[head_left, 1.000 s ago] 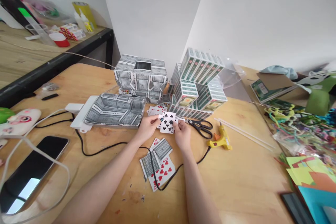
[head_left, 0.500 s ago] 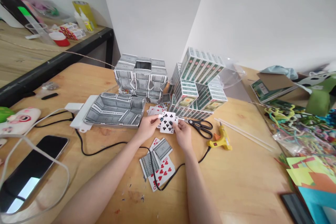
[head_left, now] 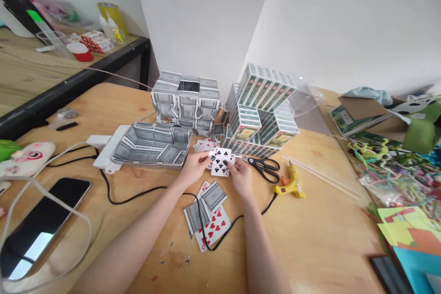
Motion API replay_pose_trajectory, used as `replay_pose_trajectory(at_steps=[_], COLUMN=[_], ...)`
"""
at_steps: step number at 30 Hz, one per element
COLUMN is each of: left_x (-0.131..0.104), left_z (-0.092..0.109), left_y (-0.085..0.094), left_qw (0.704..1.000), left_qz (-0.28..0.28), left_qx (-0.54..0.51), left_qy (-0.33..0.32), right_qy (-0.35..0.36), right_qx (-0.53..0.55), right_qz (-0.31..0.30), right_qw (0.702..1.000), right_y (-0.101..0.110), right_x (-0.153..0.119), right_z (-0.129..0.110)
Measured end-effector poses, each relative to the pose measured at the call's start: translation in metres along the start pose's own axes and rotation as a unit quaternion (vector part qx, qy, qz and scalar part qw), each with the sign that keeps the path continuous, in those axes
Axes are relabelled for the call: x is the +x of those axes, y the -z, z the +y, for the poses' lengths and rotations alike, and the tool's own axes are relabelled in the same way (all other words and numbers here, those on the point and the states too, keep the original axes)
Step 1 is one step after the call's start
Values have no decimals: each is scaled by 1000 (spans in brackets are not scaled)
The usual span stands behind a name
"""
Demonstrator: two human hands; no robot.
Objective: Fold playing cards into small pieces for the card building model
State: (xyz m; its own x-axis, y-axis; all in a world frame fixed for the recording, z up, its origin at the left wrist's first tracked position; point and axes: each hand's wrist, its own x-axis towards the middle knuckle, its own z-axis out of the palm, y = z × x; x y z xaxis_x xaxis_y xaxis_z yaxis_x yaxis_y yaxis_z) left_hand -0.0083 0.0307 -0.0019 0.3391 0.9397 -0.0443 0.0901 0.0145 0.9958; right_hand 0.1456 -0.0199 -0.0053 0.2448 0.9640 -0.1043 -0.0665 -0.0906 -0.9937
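Between my hands is a pair of crossed playing cards (head_left: pixel 220 163), a seven of clubs in front of an eight. My left hand (head_left: pixel 197 165) pinches their left side, thumb on the face. On the right side my right hand (head_left: pixel 241 175) grips them the same way. Loose playing cards (head_left: pixel 212 227), some face down and some face up, lie below, with a black cord across them. Just beyond the left fingers are more face-up cards (head_left: pixel 203 145). Black-handled scissors (head_left: pixel 265 168) rest beside the right hand, and a yellow glue gun (head_left: pixel 291 183) lies farther right.
An open tray made of cards (head_left: pixel 155 144) stands left, before a larger card-built structure (head_left: pixel 186 103). Stacked card boxes (head_left: pixel 258 110) rise at centre right. Glue sticks (head_left: pixel 324 177) lie right. A phone (head_left: pixel 44 225) and white cable (head_left: pixel 87 220) are at left; coloured paper (head_left: pixel 413 239) at right.
The hands and the crossed cards stay in nearly the same position. The whole view has shifted very slightly; nothing else visibly differs.
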Motion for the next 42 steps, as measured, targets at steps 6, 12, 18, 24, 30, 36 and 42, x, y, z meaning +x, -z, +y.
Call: replay_pose_trajectory(at_steps=[6,12,18,24,30,36,42], left_x=[-1,-4,-6,-3,-1,-1,-3], left_z=[3,4,4,4,5,6,8], left_y=[1,2,2,1,-2,-7,-10], left_qw=[1000,971,967,979,976,970,969], left_qz=[5,-45,-65,-77,-36,1,30], left_qx=[-17,-210,-217,-167,-175,-196,-190], left_qy=[16,107,117,92,121,142,153], right_qy=[4,5,10,15,23,28,15], right_qx=[2,8,21,-16,-25,-34,-14], right_qz=[8,17,19,22,18,26,24], right_qw=[1000,1000,1000,1000,999,999,1000], right_y=[0,3,4,0,-1,2,4], right_x=[-1,1,0,-3,-3,-1,0], right_z=[-2,0,1,1,-1,1,4])
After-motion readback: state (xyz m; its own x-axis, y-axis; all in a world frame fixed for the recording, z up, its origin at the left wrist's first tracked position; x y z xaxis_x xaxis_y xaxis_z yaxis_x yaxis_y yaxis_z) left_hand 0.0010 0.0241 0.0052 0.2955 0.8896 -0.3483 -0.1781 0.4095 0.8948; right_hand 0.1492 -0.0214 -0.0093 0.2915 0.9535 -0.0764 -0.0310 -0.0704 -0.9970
